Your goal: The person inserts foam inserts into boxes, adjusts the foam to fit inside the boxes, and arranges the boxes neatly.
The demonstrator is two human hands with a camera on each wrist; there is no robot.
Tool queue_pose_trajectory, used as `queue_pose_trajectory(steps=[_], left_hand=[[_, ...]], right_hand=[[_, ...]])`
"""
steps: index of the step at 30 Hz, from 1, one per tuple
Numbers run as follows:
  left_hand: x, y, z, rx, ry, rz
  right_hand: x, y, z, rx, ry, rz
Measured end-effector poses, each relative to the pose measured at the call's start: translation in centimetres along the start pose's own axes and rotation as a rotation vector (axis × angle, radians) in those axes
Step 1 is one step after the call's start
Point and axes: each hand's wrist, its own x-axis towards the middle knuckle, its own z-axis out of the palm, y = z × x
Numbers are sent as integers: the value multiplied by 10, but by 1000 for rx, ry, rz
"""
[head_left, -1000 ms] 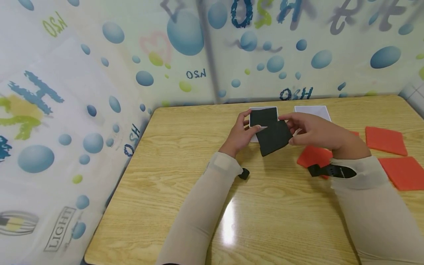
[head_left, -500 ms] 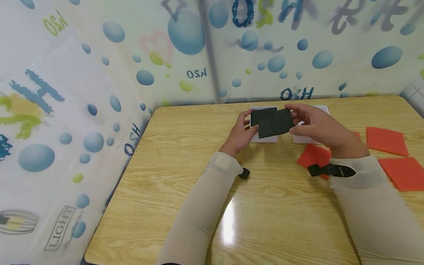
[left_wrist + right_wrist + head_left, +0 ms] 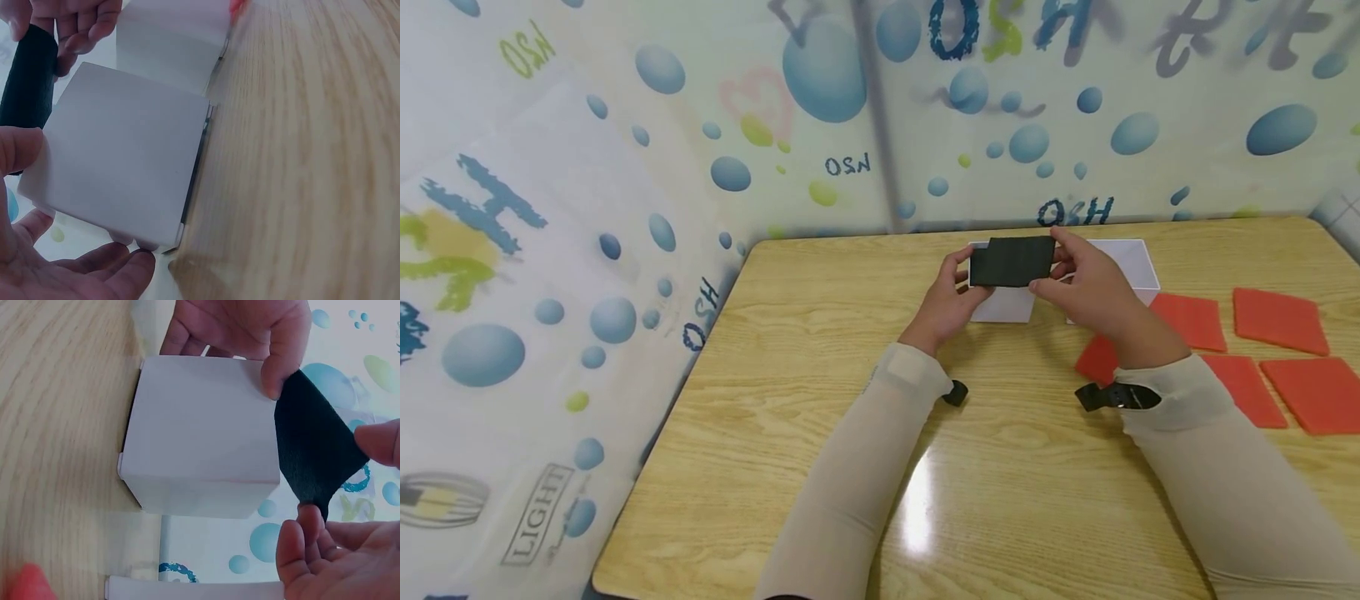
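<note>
A person's right hand [image 3: 1093,287] pinches a thin, square black foam pad [image 3: 1013,261] by its right edge, thumb and fingers clamped on it, holding it on edge directly above a small white open-topped box [image 3: 1000,305] at the far side of a pale wood-grain table [image 3: 1000,483]. The left hand [image 3: 946,304] is curled round the left side of that white box, its thumb pressing the pad's left edge against the box's top, as the right wrist view [image 3: 275,356] shows. A second white box [image 3: 1123,260] stands just to the right of the first, partly hidden behind the right hand. Four flat orange foam squares [image 3: 1277,321] lie further right of the boxes, well apart from the black pad.

The pad looks soft and wider than a loose drop would allow for; judged from its tilt, a corner could catch on the box's rim and leave it wedged askew rather than flat inside. The box appears light, so a downward push off centre could tip or slide it unless the left hand steadies it. The box's inside cannot be seen.
</note>
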Motion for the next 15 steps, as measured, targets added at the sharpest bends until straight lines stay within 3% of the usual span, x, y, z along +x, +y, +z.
queue_pose_trajectory(steps=[8, 15], left_hand=[[0, 0, 0, -7, 0, -3], [1, 0, 0, -2, -6, -4]], right_hand=[[2, -2, 4, -64, 20, -22], [3, -2, 9, -52, -20, 4]])
